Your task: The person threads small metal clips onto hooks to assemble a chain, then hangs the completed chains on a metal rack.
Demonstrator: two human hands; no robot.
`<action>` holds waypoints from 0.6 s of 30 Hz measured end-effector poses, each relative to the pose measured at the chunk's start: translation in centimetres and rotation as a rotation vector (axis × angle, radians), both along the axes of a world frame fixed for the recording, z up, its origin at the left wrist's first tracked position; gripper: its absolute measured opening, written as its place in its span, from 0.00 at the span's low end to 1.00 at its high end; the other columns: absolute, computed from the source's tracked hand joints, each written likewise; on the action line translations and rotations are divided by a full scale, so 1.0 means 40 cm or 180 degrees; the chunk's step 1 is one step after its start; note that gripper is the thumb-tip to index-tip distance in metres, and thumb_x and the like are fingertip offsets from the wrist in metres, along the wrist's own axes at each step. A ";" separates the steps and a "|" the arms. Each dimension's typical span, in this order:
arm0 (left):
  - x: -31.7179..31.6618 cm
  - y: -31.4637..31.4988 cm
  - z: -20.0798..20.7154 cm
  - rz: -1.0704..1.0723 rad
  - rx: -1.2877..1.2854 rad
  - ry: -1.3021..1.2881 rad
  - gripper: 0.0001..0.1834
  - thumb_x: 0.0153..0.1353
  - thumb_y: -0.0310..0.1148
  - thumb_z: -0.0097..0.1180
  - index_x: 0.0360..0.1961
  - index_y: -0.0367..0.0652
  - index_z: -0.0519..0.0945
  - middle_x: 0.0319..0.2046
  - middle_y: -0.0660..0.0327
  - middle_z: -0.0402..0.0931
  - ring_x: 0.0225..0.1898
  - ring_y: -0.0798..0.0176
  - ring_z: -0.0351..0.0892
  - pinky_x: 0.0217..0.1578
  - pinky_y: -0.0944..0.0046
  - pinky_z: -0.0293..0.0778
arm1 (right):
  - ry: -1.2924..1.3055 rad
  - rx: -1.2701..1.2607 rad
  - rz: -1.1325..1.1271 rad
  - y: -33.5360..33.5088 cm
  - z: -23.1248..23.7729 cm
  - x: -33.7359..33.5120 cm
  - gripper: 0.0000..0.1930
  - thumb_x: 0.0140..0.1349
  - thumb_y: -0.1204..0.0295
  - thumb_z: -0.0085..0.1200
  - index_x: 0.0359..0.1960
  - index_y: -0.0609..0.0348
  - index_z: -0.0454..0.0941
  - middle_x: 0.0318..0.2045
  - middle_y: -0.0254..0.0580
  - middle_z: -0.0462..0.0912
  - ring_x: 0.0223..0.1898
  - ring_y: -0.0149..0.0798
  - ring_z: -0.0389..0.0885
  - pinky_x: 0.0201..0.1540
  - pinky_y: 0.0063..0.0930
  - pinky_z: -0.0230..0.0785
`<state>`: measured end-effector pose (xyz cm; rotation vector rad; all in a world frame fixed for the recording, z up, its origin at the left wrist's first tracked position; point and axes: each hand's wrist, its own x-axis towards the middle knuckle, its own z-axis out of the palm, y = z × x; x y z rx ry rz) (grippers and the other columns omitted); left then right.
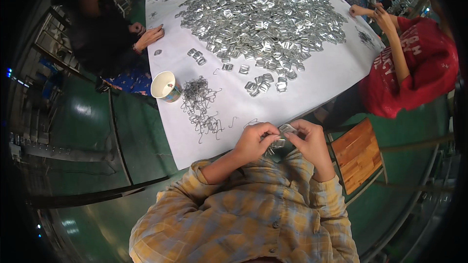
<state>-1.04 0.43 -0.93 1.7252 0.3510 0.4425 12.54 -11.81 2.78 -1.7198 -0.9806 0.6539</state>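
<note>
Close in front of my body, at the table's near edge, both hands are closed and nearly meet fingertip to fingertip. My right hand (310,141) pinches a small shiny silver metal piece (287,128) between thumb and fingers. My left hand (254,142) is pinched against it; what its fingertips grip is too small to make out. Just below the fingertips hangs another silver piece (279,143), with thin wire-like bits beside it. To the left on the table lies a tangled heap of thin wire hooks (199,102). A small group of silver pieces (259,85) lies beyond my hands.
A large mound of silver pieces (263,14) covers the far part of the white-covered table (170,117). A paper cup (165,86) stands at the left edge. People sit at left and right, a red sweater (414,63) at right. A wooden stool (357,156) is right of me.
</note>
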 end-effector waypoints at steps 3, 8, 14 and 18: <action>-0.009 0.006 -0.001 0.0021 0.0133 -0.0044 0.05 0.54 0.23 0.59 0.32 0.36 0.78 0.27 0.60 0.79 0.28 0.70 0.75 0.33 0.70 0.71 | 0.0199 -0.0070 0.0141 0.003 -0.006 0.004 0.07 0.51 0.80 0.57 0.32 0.68 0.77 0.24 0.32 0.80 0.25 0.19 0.72 0.25 0.14 0.63; -0.007 0.005 0.008 -0.0009 0.0474 -0.0278 0.04 0.54 0.23 0.58 0.31 0.36 0.78 0.28 0.59 0.79 0.29 0.68 0.77 0.33 0.69 0.72 | 0.0313 -0.0115 0.0069 0.005 -0.010 -0.001 0.09 0.51 0.79 0.58 0.34 0.68 0.78 0.21 0.34 0.78 0.22 0.21 0.71 0.24 0.16 0.62; -0.009 0.007 0.010 -0.0202 0.0101 -0.0006 0.04 0.54 0.23 0.58 0.32 0.36 0.79 0.28 0.59 0.79 0.30 0.70 0.76 0.33 0.70 0.72 | 0.0173 0.0094 0.0048 -0.002 -0.010 -0.010 0.09 0.50 0.77 0.58 0.34 0.68 0.78 0.19 0.38 0.76 0.20 0.25 0.70 0.24 0.20 0.62; -0.011 0.009 0.002 -0.0307 -0.0368 0.0097 0.04 0.55 0.23 0.59 0.32 0.35 0.79 0.29 0.61 0.79 0.31 0.73 0.75 0.34 0.72 0.71 | 0.0262 0.0034 0.0226 -0.011 -0.013 -0.002 0.09 0.50 0.78 0.58 0.34 0.67 0.78 0.21 0.40 0.76 0.22 0.27 0.71 0.25 0.21 0.62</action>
